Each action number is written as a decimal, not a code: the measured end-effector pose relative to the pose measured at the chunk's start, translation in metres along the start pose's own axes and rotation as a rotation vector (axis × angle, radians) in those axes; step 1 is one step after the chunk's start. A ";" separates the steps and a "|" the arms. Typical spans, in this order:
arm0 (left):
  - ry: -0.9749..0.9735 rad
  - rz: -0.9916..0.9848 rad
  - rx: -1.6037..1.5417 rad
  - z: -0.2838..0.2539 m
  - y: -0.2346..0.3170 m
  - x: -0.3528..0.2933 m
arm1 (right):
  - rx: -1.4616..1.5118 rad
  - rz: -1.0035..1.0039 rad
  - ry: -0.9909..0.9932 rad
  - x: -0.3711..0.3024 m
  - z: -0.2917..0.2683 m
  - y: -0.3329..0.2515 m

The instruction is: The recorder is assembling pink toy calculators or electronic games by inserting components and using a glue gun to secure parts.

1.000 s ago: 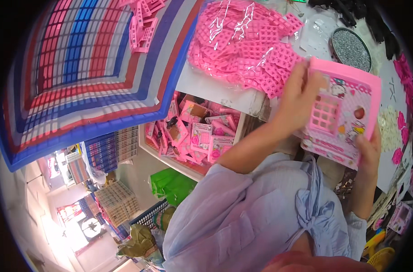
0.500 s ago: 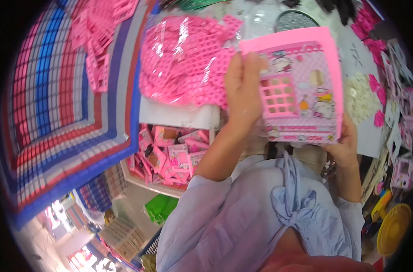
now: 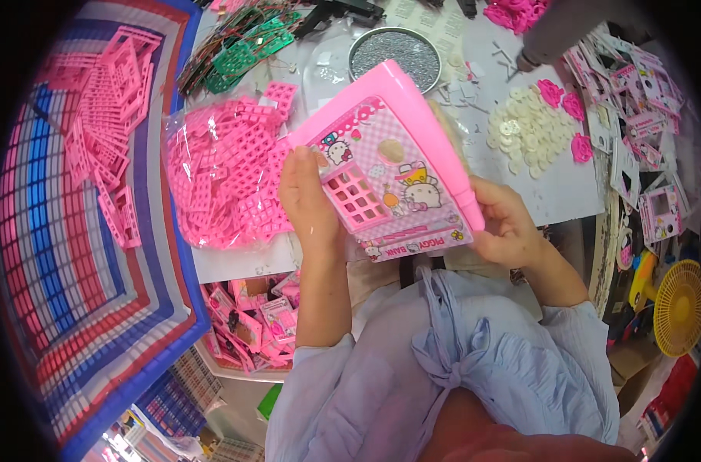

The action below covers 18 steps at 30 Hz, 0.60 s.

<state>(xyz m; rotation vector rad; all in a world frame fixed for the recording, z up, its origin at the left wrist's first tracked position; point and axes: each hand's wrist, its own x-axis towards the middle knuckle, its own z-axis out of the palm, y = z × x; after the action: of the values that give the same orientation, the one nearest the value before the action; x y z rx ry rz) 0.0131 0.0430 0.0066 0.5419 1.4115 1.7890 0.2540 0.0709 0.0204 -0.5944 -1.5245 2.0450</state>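
The pink panel [image 3: 400, 181] is held over the near edge of the worktop [image 3: 554, 199], printed face up. Its long axis slants steeply from upper left to lower right, with the raised rim's corner pointing up and away from the person. The left hand [image 3: 312, 204] has its fingers gripping the left edge; the right hand's [image 3: 510, 225] fingers are closed on the lower right corner.

A clear bag [image 3: 179, 142] holds pink grids [image 3: 235, 173]. Beyond the panel, a round tin [image 3: 351, 55] contains grey bits [image 3: 400, 55]. Below the bag, a box [image 3: 270, 376] is filled with pink cases [image 3: 250, 323]. At far left, a striped basket [image 3: 154, 316] carries pink frames [image 3: 108, 127].
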 end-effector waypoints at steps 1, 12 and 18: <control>-0.002 -0.005 -0.005 0.000 -0.003 0.001 | -0.023 -0.025 0.034 0.001 0.004 -0.001; -0.038 -0.072 -0.138 0.006 -0.017 0.001 | -0.316 -0.261 0.046 0.004 0.015 -0.007; 0.062 -0.055 -0.080 -0.001 -0.023 0.001 | -0.512 -0.174 0.071 -0.001 0.012 -0.005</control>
<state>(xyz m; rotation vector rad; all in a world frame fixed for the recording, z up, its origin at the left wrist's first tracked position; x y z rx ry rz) 0.0187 0.0445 -0.0152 0.4060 1.3769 1.8233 0.2483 0.0629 0.0287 -0.6829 -1.9918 1.4879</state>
